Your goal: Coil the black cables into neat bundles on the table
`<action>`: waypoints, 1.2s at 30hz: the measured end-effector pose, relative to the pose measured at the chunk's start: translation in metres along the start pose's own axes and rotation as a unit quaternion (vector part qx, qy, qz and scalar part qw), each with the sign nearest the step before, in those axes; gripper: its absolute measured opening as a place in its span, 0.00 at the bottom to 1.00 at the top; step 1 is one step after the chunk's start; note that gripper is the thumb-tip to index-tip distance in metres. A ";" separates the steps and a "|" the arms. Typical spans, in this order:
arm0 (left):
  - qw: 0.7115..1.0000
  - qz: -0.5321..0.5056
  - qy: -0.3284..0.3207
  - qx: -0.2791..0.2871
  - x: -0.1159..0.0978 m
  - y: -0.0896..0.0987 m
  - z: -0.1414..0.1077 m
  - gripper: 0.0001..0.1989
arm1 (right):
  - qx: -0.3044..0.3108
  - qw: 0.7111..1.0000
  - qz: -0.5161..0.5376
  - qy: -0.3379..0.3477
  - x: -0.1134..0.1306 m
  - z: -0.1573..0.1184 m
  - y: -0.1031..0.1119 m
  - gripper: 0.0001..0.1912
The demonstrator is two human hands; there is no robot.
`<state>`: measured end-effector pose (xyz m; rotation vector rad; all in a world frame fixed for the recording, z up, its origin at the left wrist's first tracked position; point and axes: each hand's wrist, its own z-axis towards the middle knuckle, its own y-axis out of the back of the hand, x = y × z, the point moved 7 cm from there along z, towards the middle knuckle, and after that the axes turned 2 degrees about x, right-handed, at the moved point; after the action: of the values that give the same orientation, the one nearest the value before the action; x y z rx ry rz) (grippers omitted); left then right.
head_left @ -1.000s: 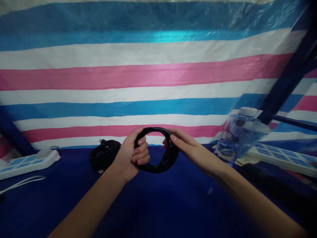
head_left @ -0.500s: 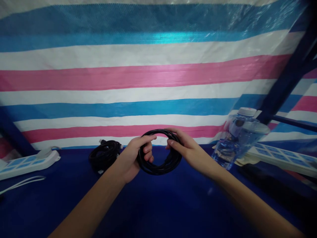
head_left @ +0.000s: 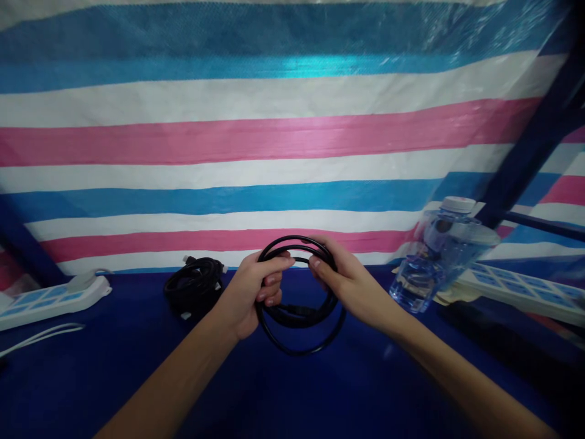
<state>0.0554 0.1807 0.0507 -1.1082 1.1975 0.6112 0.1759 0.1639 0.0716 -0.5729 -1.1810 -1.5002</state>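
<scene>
A black cable [head_left: 301, 352] is wound into a round coil above the blue tabletop, one loop hanging lower than the others. My left hand [head_left: 256, 286] grips the coil's left side, thumb across the top and fingers curled round the strands. On the coil's upper right, my right hand [head_left: 338, 268] pinches the cable between thumb and fingers. A dark connector [head_left: 299, 310] shows inside the lower part of the coil. Just left of my left hand, a second bundle of black cables [head_left: 194, 283] with several plug ends lies on the table.
A power strip [head_left: 55, 299] and a white cord [head_left: 43, 335] lie at the left. To the right stand a clear bottle [head_left: 420, 268] with a white cap and a clear cup [head_left: 470, 244], near another power strip [head_left: 525, 289] and a dark object [head_left: 498, 335]. Striped sheeting [head_left: 228, 140] hangs behind.
The tight coil has loosened: one loop has dropped below the rest and the strands at the top have spread apart. Both hands stay almost in place.
</scene>
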 end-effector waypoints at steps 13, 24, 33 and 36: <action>0.999 -0.041 0.019 0.013 0.001 0.000 -0.001 0.18 | 0.095 0.979 0.128 -0.124 -0.021 -0.001 0.001 0.28; 0.999 0.035 -0.038 0.001 -0.020 0.011 -0.002 0.22 | 0.060 0.979 -0.188 -0.059 -0.019 0.002 0.054 0.24; 0.995 0.035 0.038 0.088 -0.007 -0.010 -0.013 0.24 | 0.065 0.990 -0.129 0.002 -0.023 0.001 0.024 0.13; 0.984 0.066 0.089 0.137 0.015 -0.025 -0.014 0.22 | 0.116 0.992 -0.049 -0.003 -0.021 -0.004 -0.012 0.11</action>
<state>0.0751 0.1557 0.0458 -0.8676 1.4720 0.4366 0.1722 0.1687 0.0481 -0.3663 -1.3820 -1.4181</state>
